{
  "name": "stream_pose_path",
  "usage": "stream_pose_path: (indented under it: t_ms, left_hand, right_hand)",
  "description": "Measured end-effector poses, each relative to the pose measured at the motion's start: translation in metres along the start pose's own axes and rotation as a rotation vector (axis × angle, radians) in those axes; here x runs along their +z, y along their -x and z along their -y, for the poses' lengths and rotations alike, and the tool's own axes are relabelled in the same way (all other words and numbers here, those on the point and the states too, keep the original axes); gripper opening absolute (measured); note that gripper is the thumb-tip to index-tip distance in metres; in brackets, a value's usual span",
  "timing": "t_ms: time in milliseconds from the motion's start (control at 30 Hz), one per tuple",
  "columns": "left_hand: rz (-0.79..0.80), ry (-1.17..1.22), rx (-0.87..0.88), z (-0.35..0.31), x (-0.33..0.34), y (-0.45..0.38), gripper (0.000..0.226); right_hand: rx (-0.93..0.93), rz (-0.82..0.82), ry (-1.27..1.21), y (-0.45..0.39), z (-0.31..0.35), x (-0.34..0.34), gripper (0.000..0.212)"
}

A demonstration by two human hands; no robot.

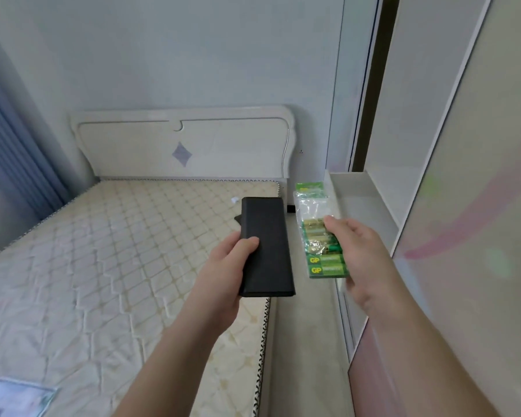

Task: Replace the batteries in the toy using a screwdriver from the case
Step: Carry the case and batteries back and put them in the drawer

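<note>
The person is standing at the side of a bare quilted mattress [118,251], carrying what the job needs. The left hand [223,266] is gripping a flat black case [266,245] from its left edge, thumb lying across the top face and the other fingers hidden beneath it; the case is closed and hovering above the mattress's right edge. The right hand [355,251] is holding a clear-and-green pack of batteries [321,236] just to the right of the case, fingers curled behind the pack and a fingertip showing at its upper right edge. The pack is hanging over the gap between the mattress and a pale ledge [358,203].

Judged from this, the task is barely beginning. The supplies are gathered, yet the case is not opened, no screwdriver is out, and the battery pack looks sealed. The toy is not showing anywhere in view, so where it lies cannot be told. Still to come: setting things down, opening the case, picking a driver, undoing the toy's battery cover, swapping cells and closing it again.

Around the mattress, a white headboard [184,142] is standing at its far end, with a thin cable [285,152] running down the headboard's right side. A small white scrap [234,200] is lying on the mattress near the case's far end, and a glossy sheet [15,398] is resting at the mattress's near left corner. Wardrobe doors [463,206] are rising to the right of the ledge. With both hands full, neither is free to open the case until something is put down.
</note>
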State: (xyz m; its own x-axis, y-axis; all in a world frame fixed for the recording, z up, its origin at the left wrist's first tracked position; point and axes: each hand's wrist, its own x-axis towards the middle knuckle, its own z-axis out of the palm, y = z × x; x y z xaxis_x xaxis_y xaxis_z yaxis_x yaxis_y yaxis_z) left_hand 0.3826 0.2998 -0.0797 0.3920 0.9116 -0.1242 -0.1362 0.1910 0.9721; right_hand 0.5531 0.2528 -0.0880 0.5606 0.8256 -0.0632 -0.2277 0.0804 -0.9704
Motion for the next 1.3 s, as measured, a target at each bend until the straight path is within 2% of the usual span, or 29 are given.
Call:
stream_pose_path:
  t_ms: [333,667,833,933,1100,1300]
  left_hand:
    - [-0.139,0.034,0.001,0.013,-0.008,-0.048,0.019]
    - [-0.046,0.082,0.028,-0.010,-0.027,-0.146,0.020]
    - [-0.018,0.117,-0.027,-0.022,-0.028,-0.206,0.020]
    - [-0.015,0.124,-0.063,-0.027,-0.018,-0.239,0.017]
    - [0.115,0.091,-0.045,-0.036,0.006,-0.285,0.018]
    - [0.132,0.074,-0.073,-0.032,0.048,-0.356,0.020]
  right_hand:
    - [0.047,0.042,-0.038,-0.062,-0.005,0.009,0.013]
    - [0.005,0.027,0.046,-0.140,0.004,0.039,0.014]
    - [-0.001,0.006,0.006,-0.185,0.014,0.045,0.018]
    - [-0.016,-0.029,-0.028,-0.209,0.020,0.042,0.014]
    - [-0.036,-0.065,-0.034,-0.250,0.025,0.037,0.015]
    - [-0.057,-0.132,-0.015,-0.321,0.023,0.006,0.017]
